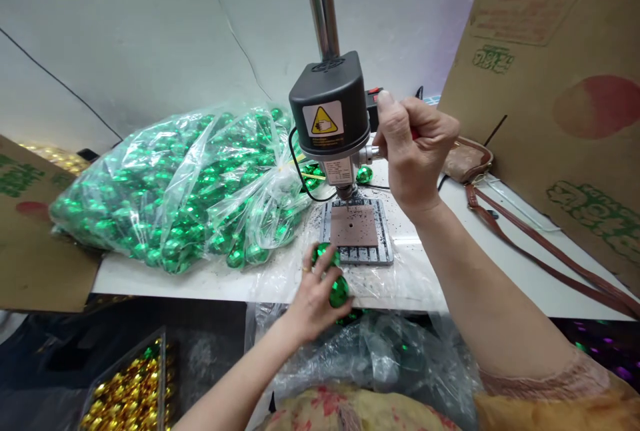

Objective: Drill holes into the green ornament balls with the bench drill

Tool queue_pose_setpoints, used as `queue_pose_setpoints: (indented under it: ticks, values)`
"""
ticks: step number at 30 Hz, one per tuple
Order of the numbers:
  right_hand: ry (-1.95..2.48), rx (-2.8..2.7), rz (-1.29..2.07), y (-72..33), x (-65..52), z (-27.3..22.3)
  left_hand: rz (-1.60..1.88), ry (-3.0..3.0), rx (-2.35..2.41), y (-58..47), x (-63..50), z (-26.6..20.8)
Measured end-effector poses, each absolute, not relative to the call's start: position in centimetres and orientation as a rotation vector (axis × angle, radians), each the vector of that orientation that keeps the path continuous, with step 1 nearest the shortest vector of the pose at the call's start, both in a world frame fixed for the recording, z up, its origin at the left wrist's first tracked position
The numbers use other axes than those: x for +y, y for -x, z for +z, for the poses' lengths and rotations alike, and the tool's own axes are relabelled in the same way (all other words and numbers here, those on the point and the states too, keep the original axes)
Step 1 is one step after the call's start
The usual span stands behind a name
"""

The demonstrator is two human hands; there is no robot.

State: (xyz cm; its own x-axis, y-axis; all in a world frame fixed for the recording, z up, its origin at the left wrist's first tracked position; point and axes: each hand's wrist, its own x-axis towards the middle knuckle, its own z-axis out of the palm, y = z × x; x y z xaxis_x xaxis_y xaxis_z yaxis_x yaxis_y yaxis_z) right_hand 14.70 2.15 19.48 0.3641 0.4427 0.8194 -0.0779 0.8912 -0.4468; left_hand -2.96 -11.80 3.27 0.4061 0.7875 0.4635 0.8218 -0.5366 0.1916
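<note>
My left hand (315, 297) has its fingers curled round shiny green balls (339, 291) at the table's front edge, just short of the drill press base. Two of the balls show between the fingers. Raised beside the black drill press head (327, 107), my right hand (413, 144) is closed round the feed handle, which the fingers mostly hide. Below the head, the thin bit points at a brown square board (354, 226) with a small hole. That board lies on the slotted grey base plate (383, 244), among dark shavings.
A clear plastic bag of green balls (185, 184) fills the table's left side. One loose green ball (365, 174) sits behind the base. Cardboard boxes (565, 124) flank the table; a brown strapped pouch (467, 161) lies right. Below are gold balls (127, 391) and a plastic sheet (400, 351).
</note>
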Motion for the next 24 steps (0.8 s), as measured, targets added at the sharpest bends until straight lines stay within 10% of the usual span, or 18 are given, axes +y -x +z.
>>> queue_pose_setpoints:
  ticks: [8, 18, 24]
  values:
    - [0.408, -1.178, 0.348, -14.9, 2.1, 19.3, -0.952, 2.507, -1.627, 9.5, -6.4, 2.9]
    - [0.395, -1.146, 0.311, -14.7, 2.1, 19.3, -3.278, 1.778, -2.485, 3.1, -7.3, 3.9]
    - [0.437, -1.169, 0.309, -14.8, 1.9, 19.3, -3.345, 1.823, -2.460, 2.3, -5.9, 3.8]
